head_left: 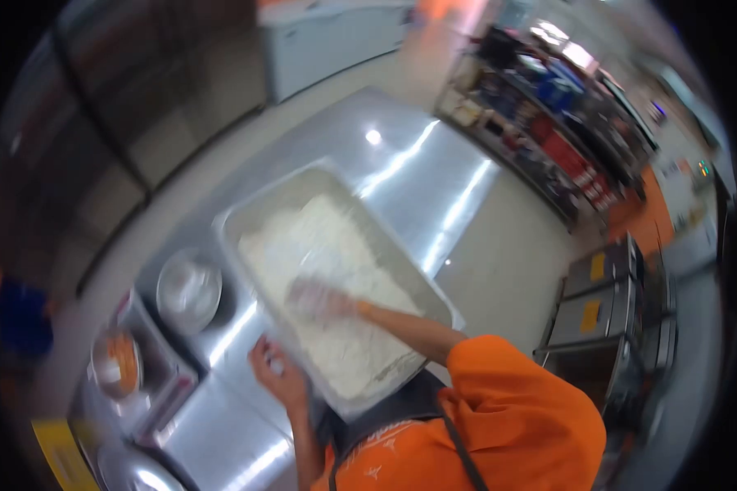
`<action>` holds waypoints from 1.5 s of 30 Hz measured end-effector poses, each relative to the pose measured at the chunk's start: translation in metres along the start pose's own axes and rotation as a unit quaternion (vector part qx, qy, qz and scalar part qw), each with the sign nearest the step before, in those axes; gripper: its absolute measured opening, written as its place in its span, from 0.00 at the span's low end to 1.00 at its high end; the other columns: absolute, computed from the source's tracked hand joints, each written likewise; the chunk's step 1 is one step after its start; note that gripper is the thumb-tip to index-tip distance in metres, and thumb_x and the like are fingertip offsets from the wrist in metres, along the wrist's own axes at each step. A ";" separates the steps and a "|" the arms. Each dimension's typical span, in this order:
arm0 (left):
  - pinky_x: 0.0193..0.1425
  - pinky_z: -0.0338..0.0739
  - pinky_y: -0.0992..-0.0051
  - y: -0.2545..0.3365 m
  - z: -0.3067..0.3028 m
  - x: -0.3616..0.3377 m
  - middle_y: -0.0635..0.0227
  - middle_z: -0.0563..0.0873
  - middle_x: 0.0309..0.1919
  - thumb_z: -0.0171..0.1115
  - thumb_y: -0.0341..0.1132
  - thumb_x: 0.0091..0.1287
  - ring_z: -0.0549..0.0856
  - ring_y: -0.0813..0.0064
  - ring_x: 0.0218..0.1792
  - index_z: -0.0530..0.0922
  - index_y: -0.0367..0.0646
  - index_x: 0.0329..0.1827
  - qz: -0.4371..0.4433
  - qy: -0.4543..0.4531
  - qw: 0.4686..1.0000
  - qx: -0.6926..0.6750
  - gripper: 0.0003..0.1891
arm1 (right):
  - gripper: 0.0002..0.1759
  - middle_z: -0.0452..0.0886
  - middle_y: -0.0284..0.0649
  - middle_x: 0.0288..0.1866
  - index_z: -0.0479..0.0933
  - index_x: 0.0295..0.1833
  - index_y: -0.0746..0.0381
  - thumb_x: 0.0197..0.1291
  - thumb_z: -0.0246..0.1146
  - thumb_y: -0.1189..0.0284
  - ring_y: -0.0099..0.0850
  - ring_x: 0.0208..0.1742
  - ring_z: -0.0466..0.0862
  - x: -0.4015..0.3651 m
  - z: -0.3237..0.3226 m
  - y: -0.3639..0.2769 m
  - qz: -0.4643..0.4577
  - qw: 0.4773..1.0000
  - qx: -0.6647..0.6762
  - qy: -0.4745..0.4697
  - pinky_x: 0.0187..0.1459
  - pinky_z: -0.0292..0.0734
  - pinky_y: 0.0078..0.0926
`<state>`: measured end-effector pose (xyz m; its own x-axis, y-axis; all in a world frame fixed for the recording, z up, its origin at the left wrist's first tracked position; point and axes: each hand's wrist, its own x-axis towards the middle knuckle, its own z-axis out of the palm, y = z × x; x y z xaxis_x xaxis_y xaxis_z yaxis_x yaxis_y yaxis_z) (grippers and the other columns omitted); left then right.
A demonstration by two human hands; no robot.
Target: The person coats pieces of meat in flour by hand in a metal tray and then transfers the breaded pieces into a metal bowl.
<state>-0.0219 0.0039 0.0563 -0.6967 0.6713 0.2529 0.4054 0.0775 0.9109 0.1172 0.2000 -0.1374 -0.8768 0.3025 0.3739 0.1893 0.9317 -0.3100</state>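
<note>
Pale powder point(336, 233) lies under the right hand point(323, 299) (its fingers point(301, 296) blurred).

We can read no text: the white lettering point(387, 434) on the orange garment point(524, 409) at bottom centre is too blurred.

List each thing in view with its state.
Tub: uncovered, holding white powder
White powder: spread unevenly across the tub
Right hand: inside the tub, at the powder, blurred
Left hand: outside the tub, partly curled
Large bowl: contents unclear
Small bowl: holding something orange
</note>
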 end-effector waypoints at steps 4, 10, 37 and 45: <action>0.46 0.76 0.73 -0.031 -0.008 0.001 0.62 0.82 0.46 0.52 0.38 0.78 0.79 0.73 0.46 0.76 0.32 0.59 -0.195 -0.135 0.967 -0.095 0.17 | 0.24 0.71 0.50 0.69 0.71 0.66 0.65 0.74 0.52 0.61 0.42 0.72 0.69 -0.019 0.022 -0.057 0.016 0.967 0.252 -0.043 0.73 0.60 0.39; 0.51 0.74 0.75 -0.029 0.009 0.000 0.63 0.82 0.45 0.51 0.36 0.78 0.79 0.74 0.45 0.75 0.30 0.55 -0.177 -0.124 0.963 -0.159 0.15 | 0.26 0.68 0.51 0.72 0.70 0.68 0.64 0.74 0.50 0.59 0.42 0.70 0.69 -0.023 -0.085 -0.050 0.074 0.890 0.373 -0.251 0.74 0.58 0.40; 0.54 0.73 0.70 -0.019 0.034 -0.012 0.56 0.79 0.45 0.46 0.32 0.79 0.79 0.68 0.45 0.71 0.29 0.53 -0.121 -0.010 0.983 -0.137 0.13 | 0.25 0.80 0.52 0.57 0.74 0.62 0.66 0.66 0.57 0.60 0.50 0.54 0.79 -0.061 -0.013 -0.109 0.278 0.872 0.316 -0.249 0.59 0.72 0.46; 0.45 0.74 0.74 -0.033 0.037 -0.008 0.62 0.81 0.37 0.51 0.30 0.76 0.78 0.76 0.38 0.74 0.29 0.50 -0.127 -0.001 0.978 -0.164 0.10 | 0.27 0.77 0.51 0.64 0.74 0.66 0.63 0.62 0.59 0.66 0.45 0.62 0.78 0.009 -0.102 -0.076 0.145 0.931 0.020 -0.333 0.67 0.68 0.42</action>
<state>-0.0080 0.0232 0.0124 -0.7488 0.6627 0.0044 0.0076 0.0019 1.0000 0.1399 0.1525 -0.0211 -0.8739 0.3353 -0.3519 0.4554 0.8180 -0.3515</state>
